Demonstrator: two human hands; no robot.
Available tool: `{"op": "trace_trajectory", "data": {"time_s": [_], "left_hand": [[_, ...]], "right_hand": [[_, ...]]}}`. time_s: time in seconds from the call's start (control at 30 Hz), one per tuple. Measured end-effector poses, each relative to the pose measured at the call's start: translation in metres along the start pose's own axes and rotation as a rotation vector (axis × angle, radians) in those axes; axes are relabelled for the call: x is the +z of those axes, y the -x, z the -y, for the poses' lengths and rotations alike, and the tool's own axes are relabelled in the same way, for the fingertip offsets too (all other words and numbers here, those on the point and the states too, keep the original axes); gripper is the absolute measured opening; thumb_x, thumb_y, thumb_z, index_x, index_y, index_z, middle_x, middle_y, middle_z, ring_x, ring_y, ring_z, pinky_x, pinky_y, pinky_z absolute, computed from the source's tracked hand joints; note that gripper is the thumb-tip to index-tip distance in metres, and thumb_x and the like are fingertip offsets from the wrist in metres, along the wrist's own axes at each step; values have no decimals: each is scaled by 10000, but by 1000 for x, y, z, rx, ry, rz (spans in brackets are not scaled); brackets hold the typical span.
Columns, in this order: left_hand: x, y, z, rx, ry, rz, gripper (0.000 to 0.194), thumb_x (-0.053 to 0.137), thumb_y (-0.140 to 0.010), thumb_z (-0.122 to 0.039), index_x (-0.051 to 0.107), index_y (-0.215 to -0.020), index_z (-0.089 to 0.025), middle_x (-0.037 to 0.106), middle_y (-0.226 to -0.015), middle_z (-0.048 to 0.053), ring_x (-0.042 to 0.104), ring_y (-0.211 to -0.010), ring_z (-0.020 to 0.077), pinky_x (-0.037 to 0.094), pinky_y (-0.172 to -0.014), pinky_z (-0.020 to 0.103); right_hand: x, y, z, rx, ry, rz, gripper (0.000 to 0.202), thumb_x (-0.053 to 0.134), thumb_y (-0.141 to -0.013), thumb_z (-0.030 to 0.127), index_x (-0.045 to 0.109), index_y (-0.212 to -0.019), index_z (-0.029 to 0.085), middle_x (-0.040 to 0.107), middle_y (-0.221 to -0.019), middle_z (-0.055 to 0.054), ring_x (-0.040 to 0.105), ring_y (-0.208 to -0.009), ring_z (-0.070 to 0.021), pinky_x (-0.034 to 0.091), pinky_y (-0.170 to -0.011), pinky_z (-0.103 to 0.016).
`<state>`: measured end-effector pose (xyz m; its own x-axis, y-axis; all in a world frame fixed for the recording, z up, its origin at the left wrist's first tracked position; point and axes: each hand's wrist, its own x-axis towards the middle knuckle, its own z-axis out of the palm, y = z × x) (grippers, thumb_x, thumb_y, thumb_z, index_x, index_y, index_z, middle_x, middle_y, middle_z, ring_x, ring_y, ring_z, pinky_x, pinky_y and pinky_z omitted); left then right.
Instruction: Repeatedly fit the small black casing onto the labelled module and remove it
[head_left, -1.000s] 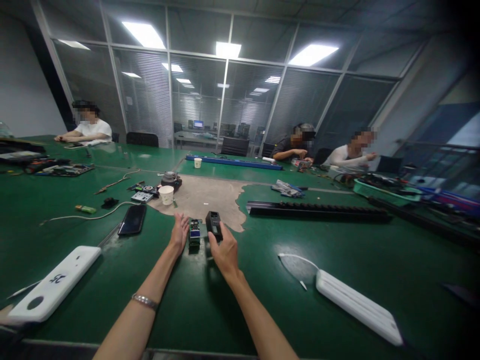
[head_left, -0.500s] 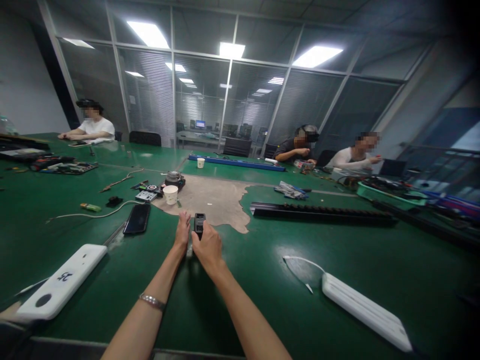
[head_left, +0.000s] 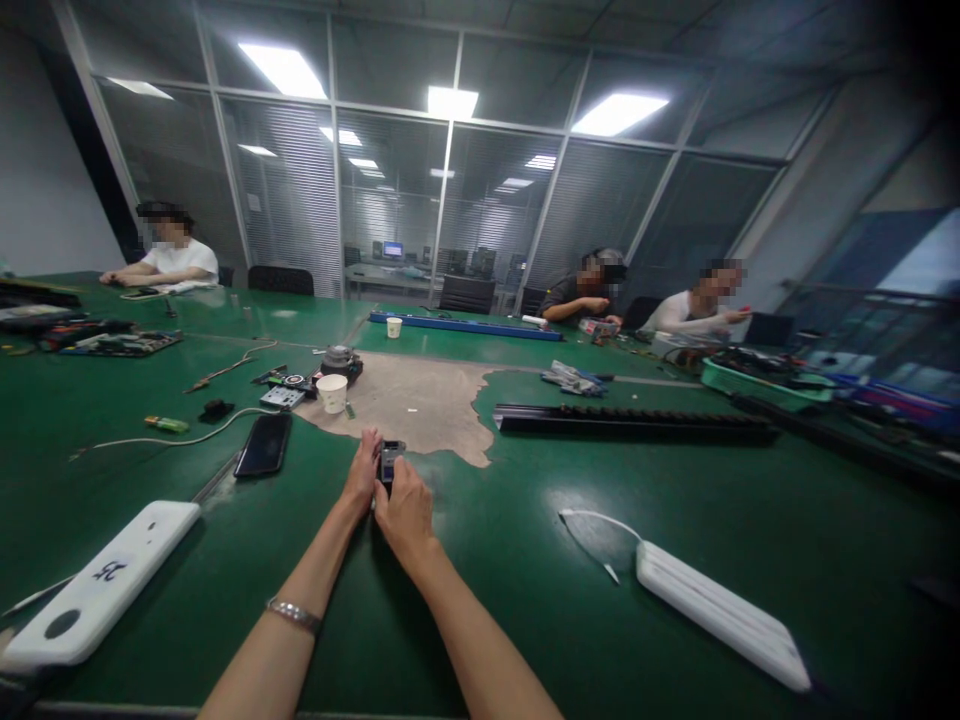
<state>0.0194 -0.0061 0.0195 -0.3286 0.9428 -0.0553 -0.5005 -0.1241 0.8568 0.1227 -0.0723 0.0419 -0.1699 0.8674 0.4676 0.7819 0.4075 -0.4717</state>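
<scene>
A small dark box-shaped device (head_left: pixel 391 452), its upper face showing a lighter greyish patch, is held low over the green table between my two hands. My left hand (head_left: pixel 364 474) lies along its left side, fingers straight and close together against it. My right hand (head_left: pixel 406 503) grips it from the right and near side, with the thumb at its near edge and a fingertip on the upper face. The hands cover its lower part, and its exact kind is too small to make out.
Beyond the hands lies a bare brown patch (head_left: pixel 420 400) of the table, with a paper cup (head_left: pixel 332 394) on it. A phone (head_left: pixel 263 445) and a white power bank-like block (head_left: pixel 105 580) are left; a white power strip (head_left: pixel 720 612) and black rail (head_left: pixel 637 424) are right. Several people sit opposite.
The device has tipped so that more of its upper face shows. My left hand has come against its side, and a right fingertip now rests on its face. The view has shifted slightly.
</scene>
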Motion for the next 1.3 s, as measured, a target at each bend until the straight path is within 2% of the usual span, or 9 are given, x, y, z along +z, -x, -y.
{"op": "trace_trajectory", "data": {"time_s": [0.13, 0.27, 0.47, 0.63, 0.77, 0.93, 1.1, 1.2, 1.3], "left_hand": [[0, 2, 0, 25, 22, 1, 673, 349, -843, -611, 383, -1349, -169, 387, -1405, 149, 367, -1286, 182, 242, -1069, 320], [2, 5, -3, 11, 42, 37, 671, 332, -847, -613, 362, -1361, -184, 386, -1406, 140, 368, -1286, 182, 262, -1061, 326], [3, 6, -3, -13, 22, 49, 717, 344, -830, -630, 350, -1370, -159, 376, -1409, 160, 337, -1304, 182, 246, -1064, 308], [3, 6, -3, -9, 8, 72, 691, 338, -837, -622, 368, -1360, -171, 388, -1402, 155, 322, -1312, 180, 235, -1068, 321], [4, 7, -5, -16, 9, 85, 675, 321, -847, -613, 371, -1361, -178, 383, -1407, 150, 322, -1311, 181, 222, -1074, 326], [6, 6, -4, -14, 27, 75, 654, 314, -856, -599, 378, -1359, -186, 406, -1390, 149, 331, -1307, 173, 233, -1070, 324], [2, 2, -3, -12, 49, 45, 697, 323, -838, -627, 343, -1378, -187, 374, -1411, 156, 326, -1310, 189, 261, -1058, 336], [-1, 0, -4, 5, 54, 10, 732, 312, -832, -645, 322, -1388, -169, 351, -1424, 161, 328, -1309, 193, 256, -1060, 332], [-5, -1, -6, 17, 64, -24, 648, 300, -871, -581, 343, -1378, -179, 362, -1423, 138, 347, -1297, 178, 256, -1061, 329]], "right_hand": [[-8, -5, 3, 4, -66, -58, 438, 534, -844, 304, 464, -1236, 120, 598, -1073, -153, 588, -965, -250, 449, -823, -326], [-30, -17, 1, -10, -120, -159, 440, 528, -852, 333, 478, -1246, 141, 597, -1124, -140, 577, -1016, -235, 429, -874, -313], [-61, -15, -50, 58, -87, -251, 469, 522, -850, 313, 476, -1269, 108, 581, -1174, -165, 557, -1073, -246, 410, -926, -332], [-58, 6, -87, 109, -31, -210, 457, 523, -842, 295, 482, -1269, 137, 592, -1157, -144, 573, -1043, -243, 426, -907, -334], [-48, 14, -94, 111, 1, -165, 531, 550, -813, 282, 444, -1301, 100, 545, -1222, -176, 525, -1121, -267, 408, -946, -367], [-41, 14, -99, 102, 12, -186, 562, 553, -800, 281, 433, -1307, 73, 487, -1288, -200, 453, -1203, -290, 372, -987, -412], [-53, 6, -85, 109, -73, -178, 428, 526, -819, 266, 519, -1225, 133, 593, -1155, -141, 560, -1064, -250, 421, -920, -347], [-60, -3, -59, 60, -131, -209, 405, 518, -841, 299, 524, -1213, 137, 617, -1109, -127, 572, -1035, -236, 413, -916, -323], [-57, -12, -31, 1, -169, -201, 400, 511, -856, 319, 517, -1210, 133, 607, -1116, -133, 567, -1036, -229, 409, -913, -310]]}}
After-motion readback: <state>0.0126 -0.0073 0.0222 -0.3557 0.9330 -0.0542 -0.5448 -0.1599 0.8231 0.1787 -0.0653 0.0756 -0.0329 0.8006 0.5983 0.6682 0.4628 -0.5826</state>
